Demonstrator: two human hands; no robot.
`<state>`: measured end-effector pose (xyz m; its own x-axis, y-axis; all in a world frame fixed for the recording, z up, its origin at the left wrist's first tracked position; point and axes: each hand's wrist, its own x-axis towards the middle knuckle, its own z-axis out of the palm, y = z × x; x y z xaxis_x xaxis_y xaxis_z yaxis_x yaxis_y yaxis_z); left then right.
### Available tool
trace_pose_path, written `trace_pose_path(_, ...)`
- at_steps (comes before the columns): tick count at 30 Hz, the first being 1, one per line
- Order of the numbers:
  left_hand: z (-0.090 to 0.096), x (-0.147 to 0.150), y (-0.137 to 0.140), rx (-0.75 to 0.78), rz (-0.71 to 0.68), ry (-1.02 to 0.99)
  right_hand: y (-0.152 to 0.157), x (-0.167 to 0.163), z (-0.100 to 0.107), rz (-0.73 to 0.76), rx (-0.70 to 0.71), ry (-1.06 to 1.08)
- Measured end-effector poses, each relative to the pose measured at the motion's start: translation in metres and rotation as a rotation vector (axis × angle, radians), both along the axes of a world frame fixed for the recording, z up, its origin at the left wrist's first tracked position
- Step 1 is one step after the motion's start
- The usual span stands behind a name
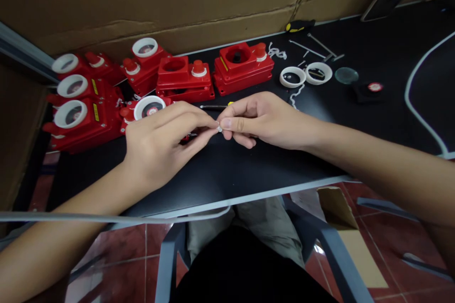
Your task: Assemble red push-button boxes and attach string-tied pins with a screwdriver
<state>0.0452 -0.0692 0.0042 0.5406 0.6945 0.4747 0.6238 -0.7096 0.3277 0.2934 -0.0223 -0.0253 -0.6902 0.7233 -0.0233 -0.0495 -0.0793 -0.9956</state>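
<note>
Both hands meet over the front part of the black table. A small whitish piece (219, 128) shows between the fingertips, too small to tell its kind. My left hand (161, 144) pinches it from the left with thumb and fingers. From the right, my right hand (256, 120) grips it between thumb and curled forefinger. Just behind the hands lies a screwdriver (213, 107), its yellow handle partly covered by my right hand. Beyond my left hand, a red housing with a white ring (149, 105) is partly hidden.
Several red housings (83, 128) crowd the left and middle of the black table (220, 180). Farther right lie white rings (292, 77), white cord (277, 52), metal rods (313, 50), a glass disc (346, 75) and a black part (371, 91). A yellow-black handle (299, 26) rests by the cardboard wall.
</note>
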Motion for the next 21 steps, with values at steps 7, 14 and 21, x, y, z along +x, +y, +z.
trace_pose_path(7, -0.004, -0.001, 0.006, -0.016, 0.000, -0.029, -0.006, -0.002, 0.000, -0.037, 0.072, -0.030)
trace_pose_path(14, -0.001, 0.000, 0.006, -0.086, -0.030, -0.047, -0.013, 0.000, -0.004, -0.101, 0.465, -0.086)
trace_pose_path(21, -0.002, -0.004, 0.009, -0.316, -0.095, -0.177, -0.013, 0.002, -0.002, -0.118, 0.630, -0.093)
